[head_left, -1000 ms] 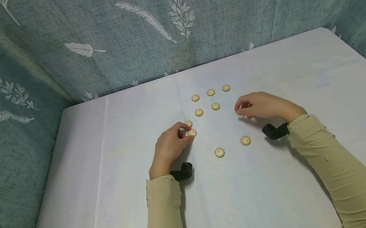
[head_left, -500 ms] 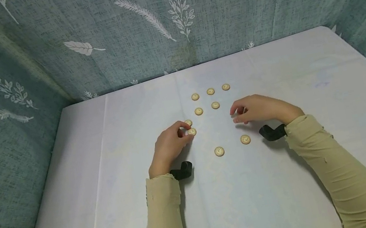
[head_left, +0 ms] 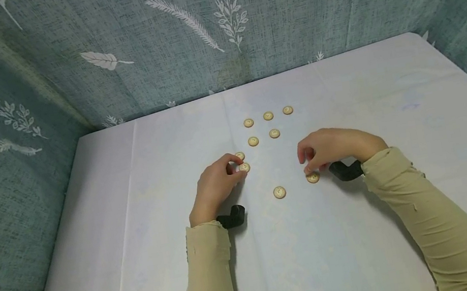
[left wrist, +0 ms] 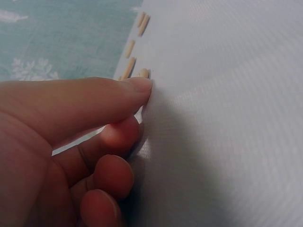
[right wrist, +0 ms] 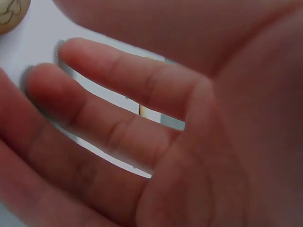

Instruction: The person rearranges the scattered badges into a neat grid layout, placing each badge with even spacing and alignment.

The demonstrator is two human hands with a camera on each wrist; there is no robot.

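Observation:
My left hand rests low over the table with thumb and forefinger pinching a small round wooden disc with dark markings. Just behind that one lies another disc, partly covered by the forefinger. In the left wrist view the thumb hides most of the held disc. My right hand hovers with fingers loosely bent, its thumb tip right at the edge of a disc lying flat. A marked disc shows at the corner of the right wrist view.
A disc lies between the two hands, nearer the front. Several more discs lie farther back, among them a back-row disc and a second-row disc. The white-covered table meets a green leaf-patterned curtain.
My right hand has come forward and down, from beside the rows of discs to the front right disc. The left hand stays at its disc.

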